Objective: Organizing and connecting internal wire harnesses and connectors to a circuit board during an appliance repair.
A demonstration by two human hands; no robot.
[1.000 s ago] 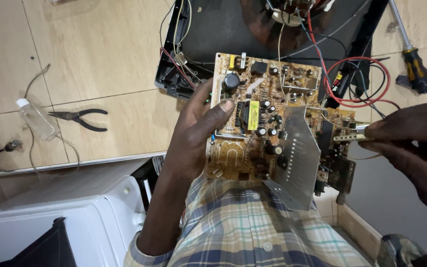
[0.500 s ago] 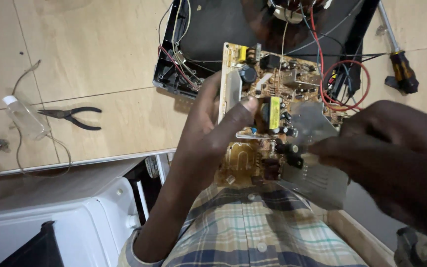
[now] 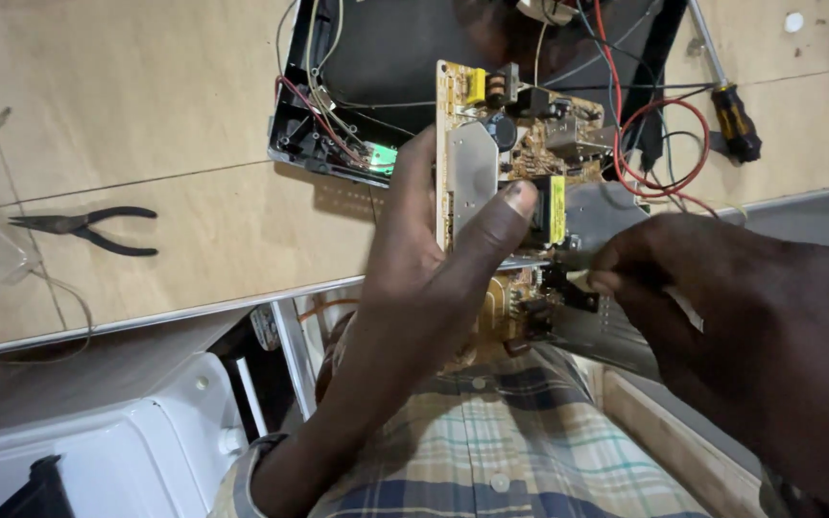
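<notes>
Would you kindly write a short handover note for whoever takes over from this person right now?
Left hand: grips the circuit board by its edge, thumb on the component side, held above the lap.
Right hand: fingertips pinch at parts on the board's lower right, beside the metal heat sink.
Board remains wired by red and black leads to the open black casing on the bench.
Pliers lie left, screwdriver right, both untouched.
</notes>
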